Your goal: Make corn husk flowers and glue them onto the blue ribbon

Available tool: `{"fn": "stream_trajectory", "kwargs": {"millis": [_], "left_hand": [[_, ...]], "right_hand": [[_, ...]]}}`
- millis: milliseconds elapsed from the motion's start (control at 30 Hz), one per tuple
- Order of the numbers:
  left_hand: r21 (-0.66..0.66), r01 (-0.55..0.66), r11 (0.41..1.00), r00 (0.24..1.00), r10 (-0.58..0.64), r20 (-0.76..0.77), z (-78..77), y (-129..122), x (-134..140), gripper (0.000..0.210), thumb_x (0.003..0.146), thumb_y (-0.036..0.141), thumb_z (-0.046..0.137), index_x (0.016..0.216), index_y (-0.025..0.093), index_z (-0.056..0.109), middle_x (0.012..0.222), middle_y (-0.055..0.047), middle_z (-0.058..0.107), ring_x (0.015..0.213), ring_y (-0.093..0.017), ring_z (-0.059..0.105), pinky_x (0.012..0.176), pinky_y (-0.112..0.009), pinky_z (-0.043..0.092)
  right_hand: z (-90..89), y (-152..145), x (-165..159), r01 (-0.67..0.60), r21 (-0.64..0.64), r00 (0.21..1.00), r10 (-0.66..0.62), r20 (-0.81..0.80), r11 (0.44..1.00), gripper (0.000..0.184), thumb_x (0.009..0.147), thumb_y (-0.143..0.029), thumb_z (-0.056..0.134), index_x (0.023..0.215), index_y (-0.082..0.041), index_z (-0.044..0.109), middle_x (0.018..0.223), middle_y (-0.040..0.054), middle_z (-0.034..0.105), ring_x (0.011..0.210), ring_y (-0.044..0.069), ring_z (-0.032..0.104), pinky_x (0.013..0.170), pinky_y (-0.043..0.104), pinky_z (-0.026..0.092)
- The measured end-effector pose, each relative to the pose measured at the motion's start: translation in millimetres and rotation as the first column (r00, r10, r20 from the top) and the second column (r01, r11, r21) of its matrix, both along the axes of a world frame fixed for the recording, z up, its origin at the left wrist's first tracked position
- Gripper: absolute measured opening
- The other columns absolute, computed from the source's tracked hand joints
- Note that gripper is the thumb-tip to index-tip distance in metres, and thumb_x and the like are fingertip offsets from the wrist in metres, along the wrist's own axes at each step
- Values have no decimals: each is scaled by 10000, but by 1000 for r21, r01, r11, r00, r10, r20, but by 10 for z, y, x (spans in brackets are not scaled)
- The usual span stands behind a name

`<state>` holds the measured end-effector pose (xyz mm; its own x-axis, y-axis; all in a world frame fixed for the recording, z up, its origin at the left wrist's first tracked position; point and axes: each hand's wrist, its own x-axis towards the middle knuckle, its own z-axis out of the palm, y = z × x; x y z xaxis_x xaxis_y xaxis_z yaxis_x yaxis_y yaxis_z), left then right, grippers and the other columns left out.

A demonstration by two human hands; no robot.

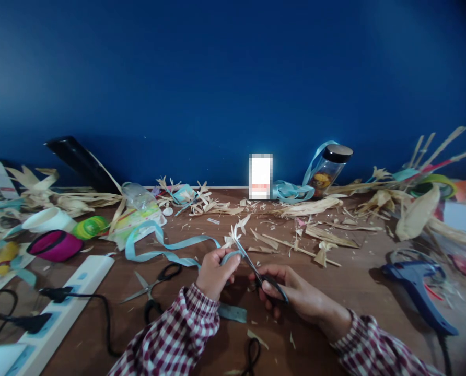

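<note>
My left hand [217, 269] is closed, thumb on top, pinching a light blue ribbon [170, 244] whose long loop trails away to the left. Just beyond its fingertips a small pale corn-husk flower [236, 233] sticks up; whether the fingers hold its stem I cannot tell. Fingers of my right hand [286, 292] go through the handles of a pair of black-handled scissors [249, 259]. The blades point up and left, close to the flower and ribbon. Under the left wrist lies a short blue ribbon end [233, 313].
Left of my hands lie other scissors [149, 286], spread apart, and a white power strip [76, 303] with black cords. A blue glue gun [417, 287] rests at right. Husk scraps [315, 209] litter the brown table, and a lidded jar [327, 175] leans by the blue wall.
</note>
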<state>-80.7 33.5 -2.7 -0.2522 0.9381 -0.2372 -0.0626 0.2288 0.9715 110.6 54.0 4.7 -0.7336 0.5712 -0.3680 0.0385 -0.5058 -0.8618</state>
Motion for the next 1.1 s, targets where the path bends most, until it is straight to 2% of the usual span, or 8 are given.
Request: {"fn": "stream_trajectory", "kwargs": {"millis": [400,700,867,1100], "left_hand": [[-17,-3,1000,999,4,35,0,9,18,230,644,345,672,711,131,621,469,68,479,362,-42,388,364,-167,353],[22,-2,1000,974,-3,227,76,-1,45,322,636,356,695,826,142,549,558,82,464,394,-22,330,365,-157,356],[-21,78,997,931,-66,358,119,-9,29,358,654,372,700,873,123,566,558,84,441,384,6,259,358,-124,271],[-9,136,991,888,-118,443,129,0,4,315,651,324,703,852,114,582,495,110,363,371,12,157,338,-113,172]], "right_hand": [[-33,-4,4,8,21,1000,-8,-11,1000,439,718,-464,683,1012,-152,587,659,-20,565,477,62,524,388,147,433],[-29,-2,-3,12,24,1000,-12,-14,1000,453,713,-458,690,1030,-148,596,663,-19,557,511,62,523,401,138,432],[-33,-2,-7,9,16,1000,-9,-21,1000,446,720,-449,688,1037,-151,591,670,-20,557,508,61,519,403,144,442],[-34,-12,-4,18,10,999,-17,-38,1000,425,727,-420,692,1031,-139,595,666,-16,560,511,60,525,399,134,441]]}}
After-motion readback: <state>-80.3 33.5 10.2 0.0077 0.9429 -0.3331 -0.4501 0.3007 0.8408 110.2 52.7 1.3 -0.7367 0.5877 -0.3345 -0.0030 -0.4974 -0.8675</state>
